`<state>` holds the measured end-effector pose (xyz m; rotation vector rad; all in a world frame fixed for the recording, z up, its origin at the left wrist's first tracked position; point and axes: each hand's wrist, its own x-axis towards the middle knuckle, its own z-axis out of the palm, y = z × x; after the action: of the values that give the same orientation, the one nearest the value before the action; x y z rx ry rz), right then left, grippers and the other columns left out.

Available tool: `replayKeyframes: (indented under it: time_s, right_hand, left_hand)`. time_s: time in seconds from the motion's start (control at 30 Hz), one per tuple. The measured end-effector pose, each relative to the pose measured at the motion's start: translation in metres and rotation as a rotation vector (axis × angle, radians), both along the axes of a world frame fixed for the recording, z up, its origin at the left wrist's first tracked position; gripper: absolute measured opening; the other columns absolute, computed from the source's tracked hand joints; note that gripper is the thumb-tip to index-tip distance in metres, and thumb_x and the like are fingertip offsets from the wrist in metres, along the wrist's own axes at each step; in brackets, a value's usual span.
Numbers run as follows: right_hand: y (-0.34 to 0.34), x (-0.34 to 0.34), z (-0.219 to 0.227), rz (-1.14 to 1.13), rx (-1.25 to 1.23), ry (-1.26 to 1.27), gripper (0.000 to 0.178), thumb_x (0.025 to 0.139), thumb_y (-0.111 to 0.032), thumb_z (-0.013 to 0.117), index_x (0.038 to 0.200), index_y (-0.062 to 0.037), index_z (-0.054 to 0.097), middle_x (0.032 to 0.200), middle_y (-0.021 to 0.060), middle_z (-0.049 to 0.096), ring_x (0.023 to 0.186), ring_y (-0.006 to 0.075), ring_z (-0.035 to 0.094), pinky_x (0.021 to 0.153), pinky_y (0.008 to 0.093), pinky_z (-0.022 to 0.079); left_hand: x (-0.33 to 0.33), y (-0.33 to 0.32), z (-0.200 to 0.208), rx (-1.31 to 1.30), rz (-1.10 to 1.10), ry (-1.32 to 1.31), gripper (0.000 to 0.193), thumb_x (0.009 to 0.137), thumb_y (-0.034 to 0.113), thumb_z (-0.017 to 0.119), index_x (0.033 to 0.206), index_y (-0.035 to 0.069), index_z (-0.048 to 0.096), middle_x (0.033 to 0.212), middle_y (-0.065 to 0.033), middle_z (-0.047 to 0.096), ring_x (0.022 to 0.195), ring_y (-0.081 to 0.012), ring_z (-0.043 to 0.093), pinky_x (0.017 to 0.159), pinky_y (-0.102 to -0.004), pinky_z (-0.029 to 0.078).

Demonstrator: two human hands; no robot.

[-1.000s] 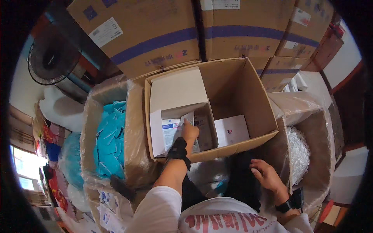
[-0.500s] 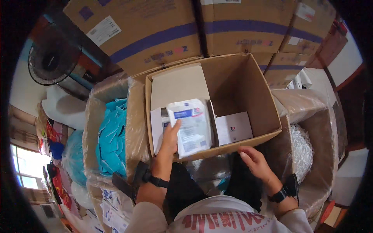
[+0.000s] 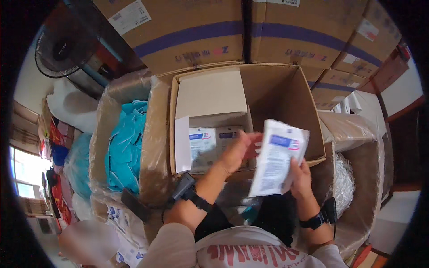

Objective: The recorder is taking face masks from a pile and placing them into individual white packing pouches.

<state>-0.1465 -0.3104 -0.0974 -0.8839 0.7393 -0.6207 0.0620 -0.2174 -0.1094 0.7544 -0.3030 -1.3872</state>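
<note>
A flat white packet (image 3: 276,163) with a blue-and-red print is in my right hand (image 3: 300,178), thumb on its face, tilted over the near right side of a large cardboard box (image 3: 286,89). My left hand (image 3: 237,152) hovers left of that packet, open, its fingers stretched towards it and slightly blurred. Below and left of this hand, a small white carton (image 3: 182,145) stands inside the large box with its lid (image 3: 210,94) folded back. Similar white packets (image 3: 202,145) lie in the carton, partly covered by my left hand and forearm.
At left, a plastic-lined box holds teal pieces (image 3: 127,147); one at right holds a clear, stringy bundle (image 3: 340,183). Tall brown cartons (image 3: 192,40) stand behind. A black fan (image 3: 62,49) is at far left. Packets (image 3: 129,230) fill a container at lower left.
The packet has passed from my left hand to my right and moved rightward. My left hand is now empty, reaching across the box. The carton's packets show more, and the view has shifted slightly.
</note>
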Motion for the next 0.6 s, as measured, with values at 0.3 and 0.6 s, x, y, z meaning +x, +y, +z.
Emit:
replayKeyframes:
  time_s: [0.3,0.6]
  right_hand:
    - [-0.013,-0.056,-0.006,-0.138,0.108,0.111,0.033,0.089,-0.019,0.049,0.115,-0.0002,0.043,0.107,0.0116,0.055,0.095,0.0215,0.056,0.083,0.0338,0.045]
    - [-0.006,-0.087,0.0,-0.176,0.133,0.178,0.031,0.089,-0.017,0.048,0.116,-0.0002,0.044,0.107,0.0105,0.056,0.095,0.0198,0.056,0.083,0.0326,0.044]
  left_hand:
    - [0.079,0.028,-0.186,1.148,0.092,-0.469,0.034,0.086,0.025,0.045,0.109,0.002,0.053,0.11,-0.0142,0.055,0.095,-0.0257,0.054,0.078,-0.038,0.045]
    - [0.085,-0.014,-0.283,1.032,-1.235,-2.047,0.038,0.084,0.029,0.043,0.112,0.007,0.058,0.115,-0.0154,0.055,0.103,-0.0291,0.053,0.089,-0.0428,0.036]
